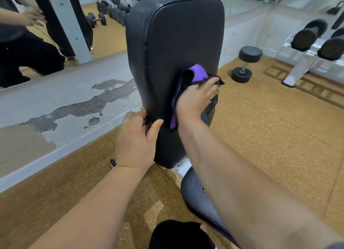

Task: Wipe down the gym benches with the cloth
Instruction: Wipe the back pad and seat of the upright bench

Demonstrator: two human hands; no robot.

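A black padded bench backrest point(178, 34) stands raised in the middle of the view, with its seat pad point(197, 198) below it. My right hand point(197, 99) presses a purple and black cloth point(197, 73) against the lower right of the backrest, fingers curled over the cloth. My left hand point(135, 142) holds the backrest's lower left edge, thumb on the front face and fingers wrapped behind it.
A wall mirror point(55, 25) with a peeling concrete ledge point(65, 103) runs along the left. One dumbbell point(245, 64) lies on the cork floor point(270, 137) to the right. A white rack with dumbbells point(312, 38) stands far right.
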